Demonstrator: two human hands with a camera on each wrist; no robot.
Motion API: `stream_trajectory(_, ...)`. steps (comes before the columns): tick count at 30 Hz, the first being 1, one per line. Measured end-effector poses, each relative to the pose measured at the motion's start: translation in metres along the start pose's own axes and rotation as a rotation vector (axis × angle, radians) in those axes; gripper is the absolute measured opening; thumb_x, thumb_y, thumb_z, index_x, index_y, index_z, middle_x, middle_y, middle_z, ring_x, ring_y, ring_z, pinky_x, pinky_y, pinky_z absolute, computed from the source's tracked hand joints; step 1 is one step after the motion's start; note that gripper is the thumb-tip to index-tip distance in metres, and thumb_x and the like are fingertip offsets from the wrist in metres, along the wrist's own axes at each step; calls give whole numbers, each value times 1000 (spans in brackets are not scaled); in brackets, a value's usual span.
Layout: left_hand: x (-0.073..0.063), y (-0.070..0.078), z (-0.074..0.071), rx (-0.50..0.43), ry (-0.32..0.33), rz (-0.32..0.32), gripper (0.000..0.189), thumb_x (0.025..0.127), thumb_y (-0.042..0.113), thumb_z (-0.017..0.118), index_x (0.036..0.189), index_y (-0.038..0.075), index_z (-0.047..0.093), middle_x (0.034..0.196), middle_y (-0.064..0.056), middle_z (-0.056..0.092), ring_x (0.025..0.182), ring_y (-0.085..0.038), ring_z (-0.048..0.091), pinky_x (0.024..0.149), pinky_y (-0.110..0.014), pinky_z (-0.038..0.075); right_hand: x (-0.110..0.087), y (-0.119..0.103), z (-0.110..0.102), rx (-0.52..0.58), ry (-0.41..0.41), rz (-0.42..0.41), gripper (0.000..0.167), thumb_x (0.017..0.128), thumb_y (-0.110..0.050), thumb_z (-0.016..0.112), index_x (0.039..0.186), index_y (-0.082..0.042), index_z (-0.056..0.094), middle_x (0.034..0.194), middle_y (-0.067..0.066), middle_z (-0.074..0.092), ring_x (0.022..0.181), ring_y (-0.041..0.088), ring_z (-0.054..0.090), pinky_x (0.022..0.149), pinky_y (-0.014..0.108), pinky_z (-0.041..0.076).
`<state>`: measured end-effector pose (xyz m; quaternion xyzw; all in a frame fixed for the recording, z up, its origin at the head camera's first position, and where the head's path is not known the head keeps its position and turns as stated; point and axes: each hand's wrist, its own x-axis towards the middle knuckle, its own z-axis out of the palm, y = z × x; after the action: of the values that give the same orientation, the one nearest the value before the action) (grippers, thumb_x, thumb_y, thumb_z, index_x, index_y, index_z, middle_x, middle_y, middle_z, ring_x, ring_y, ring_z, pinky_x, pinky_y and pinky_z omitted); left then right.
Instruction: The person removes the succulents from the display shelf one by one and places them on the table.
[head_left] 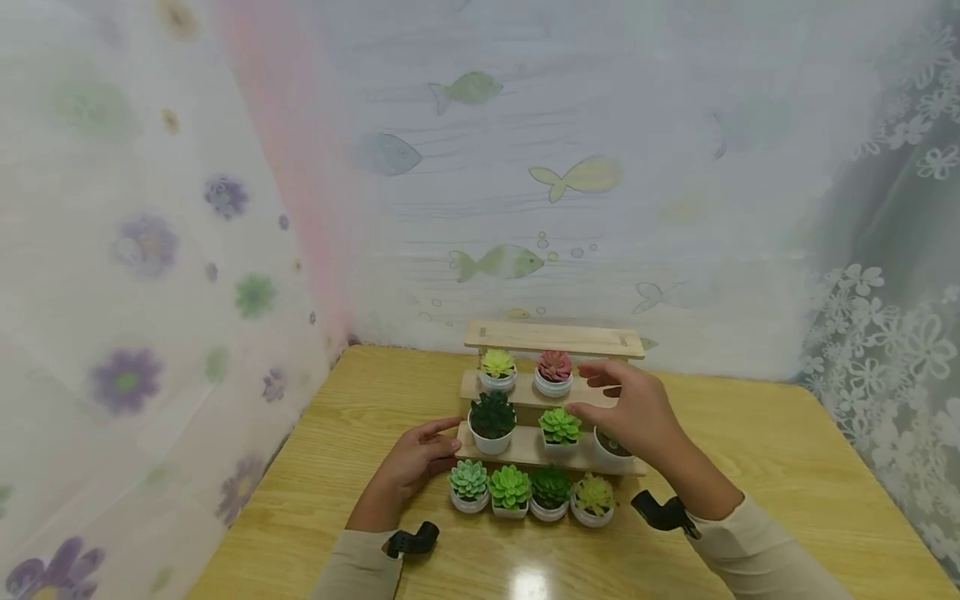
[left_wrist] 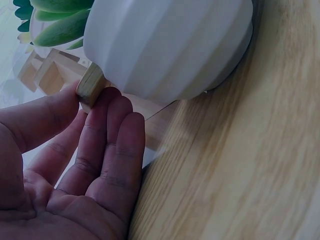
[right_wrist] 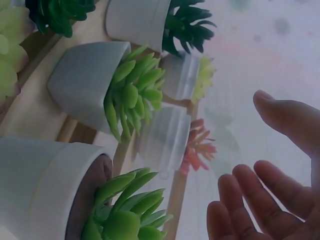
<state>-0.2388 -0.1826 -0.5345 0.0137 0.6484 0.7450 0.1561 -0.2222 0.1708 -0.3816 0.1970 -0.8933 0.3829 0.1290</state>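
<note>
Beige sleeves, 2 black cameras

Yellow wood-grained table marked by a bright glare at its near side, pale far backdrop printed with fish and bubbles, left backdrop patterned with purple and green flowers, right backdrop dotted with white blossoms

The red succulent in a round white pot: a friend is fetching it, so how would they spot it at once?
On the yellow wood-grain table stands a pale wooden stepped stand. On the middle of its three tiers, the red succulent sits just left of the person's right hand. Its red leaves set it apart from its neighbour, a yellow succulent in a round white pot.
</note>
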Motion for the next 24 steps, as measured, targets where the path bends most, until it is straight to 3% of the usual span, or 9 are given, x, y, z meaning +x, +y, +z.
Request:
stream_trajectory(7,0,0,2,-12,5,-16,58,99,7,69,153,4,50,103,-1,73,93,-15,72,83,-33,60,12,1,-1,-13,-69,96,68,84,-36,88,142,-12,61,139,10,66,120,33,67,93,54,57)
stream_trajectory(12,0,2,1,-13,5,-9,57,100,6,67,154,3,48,109,-3,73,97,-15,71,86,-33,60,23,3,0,-30,-110,150,69,84,-43,86,142,-16,59,141,8,64,124,33,65,91,54,58)
stream_trajectory(16,0,3,1,-10,5,2,57,100,4,66,154,1,47,113,-5,73,99,-15,72,87,-33,60,29,7,4,-29,-142,174,73,85,-45,85,144,-12,57,142,10,63,127,34,63,94,54,57)
stream_trajectory(24,-1,4,2,4,16,-20,58,99,7,70,153,4,50,107,-3,72,83,-14,69,76,-29,59,38,17,13,-7,-201,232,80,82,-48,87,146,-11,54,143,15,60,131,38,59,97,54,56)
